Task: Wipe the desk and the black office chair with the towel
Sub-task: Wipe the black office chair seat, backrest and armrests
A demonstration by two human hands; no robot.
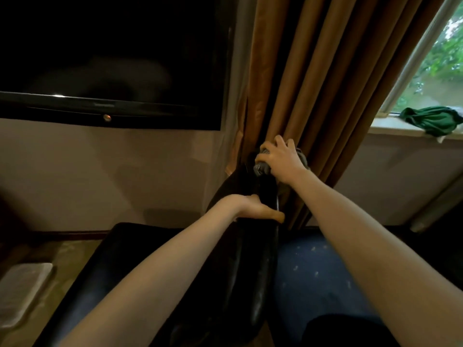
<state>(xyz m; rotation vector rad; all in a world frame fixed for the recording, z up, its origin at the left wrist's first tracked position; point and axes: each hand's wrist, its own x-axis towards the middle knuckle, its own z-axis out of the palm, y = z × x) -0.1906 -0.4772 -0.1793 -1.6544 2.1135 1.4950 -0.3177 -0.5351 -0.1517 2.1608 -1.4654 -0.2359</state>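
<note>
The black office chair (250,266) stands tilted in the middle of the view, its glossy back running from the bottom centre up toward the curtain. My left hand (253,207) grips the edge of the chair's back, fingers curled over it. My right hand (280,159) holds a bunched grey towel (260,168) pressed against the top of the chair, right by the curtain. Most of the towel is hidden under my fingers.
A brown curtain (313,83) hangs just behind the chair. A black TV (112,71) is on the wall at upper left. A green cloth (433,120) lies on the window sill at right. Blue carpet (313,271) is below right, a dark surface (120,259) below left.
</note>
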